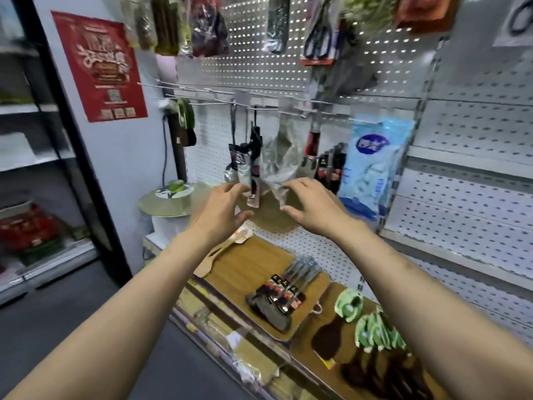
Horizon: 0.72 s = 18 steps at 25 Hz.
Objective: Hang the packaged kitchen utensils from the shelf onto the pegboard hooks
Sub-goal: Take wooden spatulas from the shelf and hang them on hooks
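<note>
Both of my hands are raised in front of the white pegboard (291, 73). A utensil in a clear plastic package (278, 157) hangs from a hook (288, 109); beside it hang spoons in dark packaging (245, 160). My left hand (223, 210) is spread just left of the package's bottom. My right hand (313, 207) is on its right, fingertips touching the plastic's lower edge, thumb underneath. Neither hand visibly grips it. On the shelf below lie a bundle of black-carded utensils (278, 295) on a wooden board (248, 264), green-carded dark spoons (375, 333) and a pale wooden spoon (222, 251).
Bare wire hooks (184, 95) stick out at the left of the rail. A blue bag (372, 166) hangs on the right, scissors (317, 39) and other packs above. A round lid (167, 200) sits at the shelf's left end. A glass-door fridge (31, 168) stands far left.
</note>
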Motion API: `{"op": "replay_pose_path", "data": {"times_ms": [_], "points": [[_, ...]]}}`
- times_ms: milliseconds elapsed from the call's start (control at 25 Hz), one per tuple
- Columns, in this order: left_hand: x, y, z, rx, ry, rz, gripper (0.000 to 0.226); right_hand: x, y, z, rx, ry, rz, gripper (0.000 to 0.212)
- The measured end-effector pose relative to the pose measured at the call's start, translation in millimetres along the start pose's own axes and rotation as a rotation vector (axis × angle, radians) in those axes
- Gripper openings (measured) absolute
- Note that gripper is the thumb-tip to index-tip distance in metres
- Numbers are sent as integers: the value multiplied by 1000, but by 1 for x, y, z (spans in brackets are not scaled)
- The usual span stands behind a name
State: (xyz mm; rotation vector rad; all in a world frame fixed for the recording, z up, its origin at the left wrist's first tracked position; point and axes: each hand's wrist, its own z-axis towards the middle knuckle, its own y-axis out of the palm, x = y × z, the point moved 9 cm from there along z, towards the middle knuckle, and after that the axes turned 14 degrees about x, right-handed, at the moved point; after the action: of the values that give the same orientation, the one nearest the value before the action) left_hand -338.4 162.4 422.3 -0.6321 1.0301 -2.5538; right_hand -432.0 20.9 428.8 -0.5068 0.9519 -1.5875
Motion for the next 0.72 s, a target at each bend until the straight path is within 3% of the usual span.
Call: {"op": "replay_pose_path", "data": {"times_ms": [240, 440, 720], "points": [[-121, 57, 73, -40, -118, 30, 52, -7, 121, 113, -89, -34, 48, 56], [-221, 132, 101, -148, -172, 11, 52, -4, 238, 156, -213, 53, 82, 53], [-385, 312, 116, -460, -228, -94, 48, 41, 440, 182, -383, 473, 82, 41]]}}
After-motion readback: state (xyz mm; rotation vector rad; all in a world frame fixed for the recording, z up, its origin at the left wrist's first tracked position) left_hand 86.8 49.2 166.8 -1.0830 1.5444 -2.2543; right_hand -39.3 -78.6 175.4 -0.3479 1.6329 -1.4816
